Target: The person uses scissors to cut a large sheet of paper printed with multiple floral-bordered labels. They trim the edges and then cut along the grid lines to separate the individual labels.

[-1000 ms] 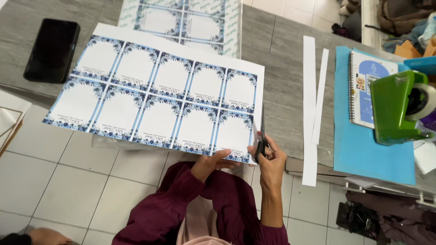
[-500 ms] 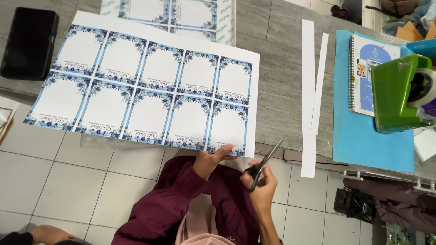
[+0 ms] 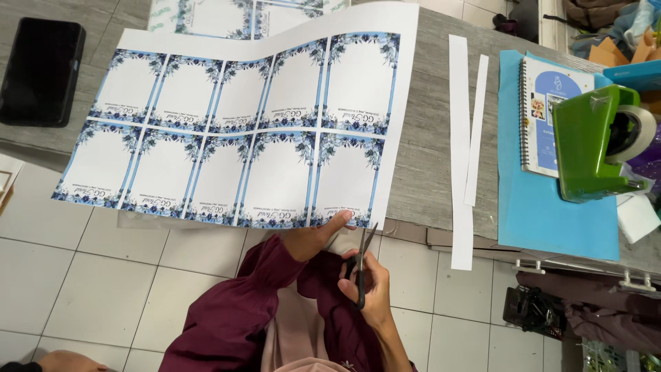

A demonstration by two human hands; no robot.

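A large printed sheet (image 3: pixel 234 131) of several white cards with blue floral borders lies over the front edge of a grey table (image 3: pixel 427 158). My left hand (image 3: pixel 320 234) pinches the sheet's near right corner, thumb on top. My right hand (image 3: pixel 365 286) holds black scissors (image 3: pixel 363 258), blades slightly apart and pointing up at the sheet's bottom edge near the white right margin. Maroon sleeves cover both arms.
Two cut white paper strips (image 3: pixel 461 145) lie right of the sheet. Further right sit a blue folder (image 3: pixel 551 220), a spiral notebook (image 3: pixel 551 117) and a green tape dispenser (image 3: pixel 595 141). A black phone (image 3: pixel 38 72) rests at the far left. More printed sheets (image 3: pixel 227 14) lie behind. White floor tiles below.
The sheet has slid towards me and further over the table edge. My right hand has turned the scissors upright, blades now aimed at the sheet's bottom edge.
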